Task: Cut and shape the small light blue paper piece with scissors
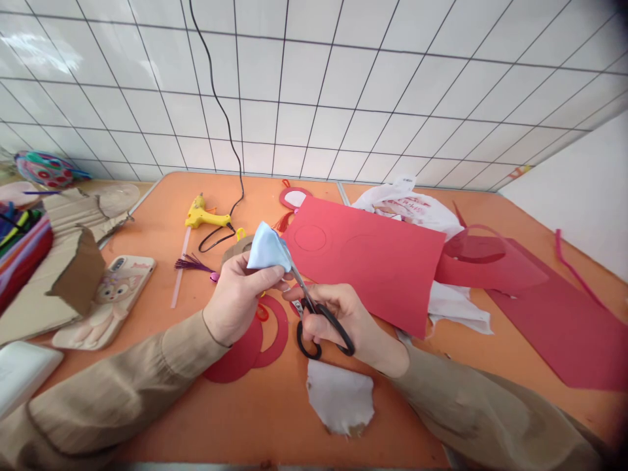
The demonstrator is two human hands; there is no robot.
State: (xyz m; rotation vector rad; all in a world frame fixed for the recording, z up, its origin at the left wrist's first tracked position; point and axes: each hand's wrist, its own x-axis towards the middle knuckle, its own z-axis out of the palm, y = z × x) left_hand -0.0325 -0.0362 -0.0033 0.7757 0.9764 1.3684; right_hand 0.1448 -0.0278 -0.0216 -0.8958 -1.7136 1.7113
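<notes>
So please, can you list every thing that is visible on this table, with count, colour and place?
light blue paper piece: 1, pale blue, in the left hand
black-handled scissors: 1, black and steel, in the right hand
large red paper sheet: 1, red, table centre
red paper rings: several, red, under the hands
white paper scrap: 1, white, near edge
yellow glue gun: 1, yellow, far left of centre
phone in cartoon case: 1, pinkish, left
brown cardboard: torn pieces, brown, left
white plastic bag: 1, white, behind the sheet
orange table: 1, orange
left hand: 1, pinching the paper
right hand: 1, fingers in the handles
</notes>
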